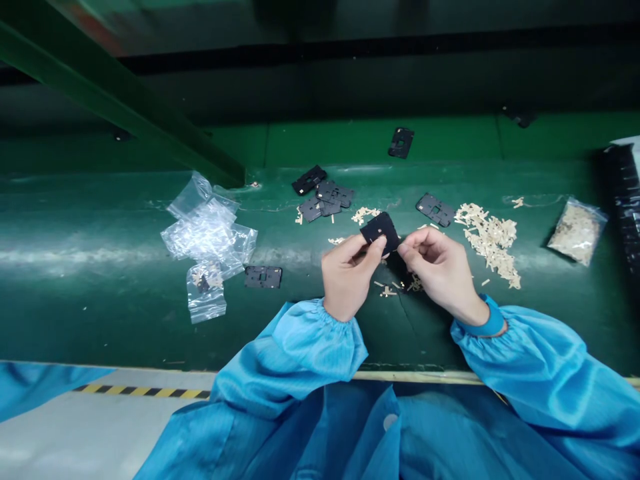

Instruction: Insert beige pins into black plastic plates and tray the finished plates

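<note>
A flat black plastic plate [379, 230], with a small pale mark on its face, is pinched between the thumb and fingers of my left hand [349, 277]. My right hand [440, 267] is closed in a pinch at the plate's right edge; anything between its fingertips is too small to make out. Below the hands lie loose cream-coloured small pieces [389, 291]. Similar pieces form a larger pile [493, 240] to the right of my right hand. Beyond my left hand, several black plates [334, 195] overlap in a heap, and another black plate [436, 209] lies behind my right hand.
Clear zip bags [205, 223] are heaped on the green bench at left, beside a small bag with parts [205, 293] and a black plate [263, 277]. A filled bag [577, 231] lies at right. A green post [150, 113] slants across the upper left.
</note>
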Action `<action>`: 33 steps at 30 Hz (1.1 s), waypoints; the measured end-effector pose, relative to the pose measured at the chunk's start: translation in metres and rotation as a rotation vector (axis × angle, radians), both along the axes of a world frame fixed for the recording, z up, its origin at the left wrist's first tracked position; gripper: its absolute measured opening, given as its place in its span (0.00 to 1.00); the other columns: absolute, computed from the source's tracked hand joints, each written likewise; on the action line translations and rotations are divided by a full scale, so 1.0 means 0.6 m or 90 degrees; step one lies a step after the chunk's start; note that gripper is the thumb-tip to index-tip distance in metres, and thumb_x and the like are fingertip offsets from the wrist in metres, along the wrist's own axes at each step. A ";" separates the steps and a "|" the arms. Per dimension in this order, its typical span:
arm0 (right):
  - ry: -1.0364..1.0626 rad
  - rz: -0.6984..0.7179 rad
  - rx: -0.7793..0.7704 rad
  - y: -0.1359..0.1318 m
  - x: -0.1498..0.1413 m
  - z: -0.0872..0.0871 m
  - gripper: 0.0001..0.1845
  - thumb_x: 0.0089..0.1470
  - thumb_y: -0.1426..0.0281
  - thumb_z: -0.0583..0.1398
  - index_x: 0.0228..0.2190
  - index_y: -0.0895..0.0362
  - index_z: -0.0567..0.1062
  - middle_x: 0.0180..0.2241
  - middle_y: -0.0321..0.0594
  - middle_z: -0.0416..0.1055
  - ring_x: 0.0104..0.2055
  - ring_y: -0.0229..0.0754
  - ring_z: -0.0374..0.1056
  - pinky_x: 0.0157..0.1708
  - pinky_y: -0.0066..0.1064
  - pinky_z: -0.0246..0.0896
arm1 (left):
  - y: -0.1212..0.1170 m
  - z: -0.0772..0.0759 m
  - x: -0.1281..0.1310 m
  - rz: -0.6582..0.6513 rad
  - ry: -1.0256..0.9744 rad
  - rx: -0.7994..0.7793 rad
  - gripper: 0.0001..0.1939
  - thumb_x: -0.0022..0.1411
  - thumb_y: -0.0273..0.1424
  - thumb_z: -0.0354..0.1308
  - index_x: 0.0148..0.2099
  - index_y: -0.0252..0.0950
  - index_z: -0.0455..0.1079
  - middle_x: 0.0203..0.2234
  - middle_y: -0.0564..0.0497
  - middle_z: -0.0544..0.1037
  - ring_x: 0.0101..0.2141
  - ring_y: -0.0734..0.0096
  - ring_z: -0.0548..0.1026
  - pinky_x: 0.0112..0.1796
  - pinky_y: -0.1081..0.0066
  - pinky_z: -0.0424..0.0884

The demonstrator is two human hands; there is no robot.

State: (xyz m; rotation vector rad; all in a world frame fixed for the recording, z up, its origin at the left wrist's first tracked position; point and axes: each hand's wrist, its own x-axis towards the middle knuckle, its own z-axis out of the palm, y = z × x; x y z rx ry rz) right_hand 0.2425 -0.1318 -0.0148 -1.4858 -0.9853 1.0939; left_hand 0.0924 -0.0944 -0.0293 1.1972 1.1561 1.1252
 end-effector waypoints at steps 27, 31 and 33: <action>0.029 0.110 -0.029 0.001 0.023 0.011 0.15 0.61 0.56 0.65 0.33 0.56 0.75 0.21 0.32 0.68 0.22 0.35 0.62 0.24 0.29 0.57 | 0.006 0.009 0.003 -0.016 -0.159 -0.164 0.13 0.55 0.41 0.73 0.36 0.37 0.83 0.28 0.54 0.82 0.30 0.72 0.80 0.33 0.72 0.82; 0.028 0.098 -0.010 0.000 0.019 0.008 0.15 0.59 0.57 0.67 0.33 0.56 0.75 0.22 0.32 0.68 0.22 0.34 0.63 0.23 0.28 0.58 | 0.006 0.010 0.004 -0.014 -0.172 -0.178 0.12 0.55 0.40 0.73 0.36 0.37 0.83 0.28 0.54 0.83 0.30 0.72 0.81 0.33 0.72 0.83; 0.024 0.092 0.001 -0.001 0.018 0.005 0.14 0.58 0.58 0.67 0.34 0.56 0.75 0.23 0.32 0.68 0.23 0.34 0.63 0.23 0.28 0.58 | 0.007 0.010 0.004 -0.011 -0.177 -0.179 0.12 0.55 0.40 0.74 0.36 0.37 0.83 0.27 0.54 0.82 0.30 0.72 0.81 0.32 0.73 0.83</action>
